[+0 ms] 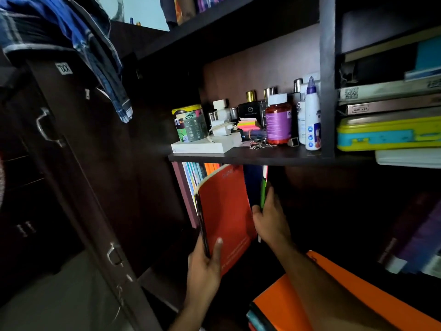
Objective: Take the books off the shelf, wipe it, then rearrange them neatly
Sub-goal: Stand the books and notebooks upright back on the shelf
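Observation:
A red book (pixel 226 211) stands tilted in the lower compartment of the dark shelf (pixel 238 157). My left hand (pixel 205 266) grips its spine near the bottom, thumb across the cover. Behind it a row of upright books (pixel 193 177) leans against the left wall. My right hand (pixel 269 216) pinches the lower edge of a thin book with a green stripe (pixel 263 192), next to a dark blue book (pixel 253 185). An orange book (pixel 286 304) tops a stack at the bottom right, partly under my right forearm.
The shelf above holds a green tin (pixel 189 123), a white box (pixel 205 145), perfume bottles (pixel 250 108), a red pill bottle (pixel 278 120) and a white bottle (pixel 312 118). A yellow-blue case (pixel 386 133) and stacked books fill the right compartment. A cupboard door (pixel 71 163) stands left.

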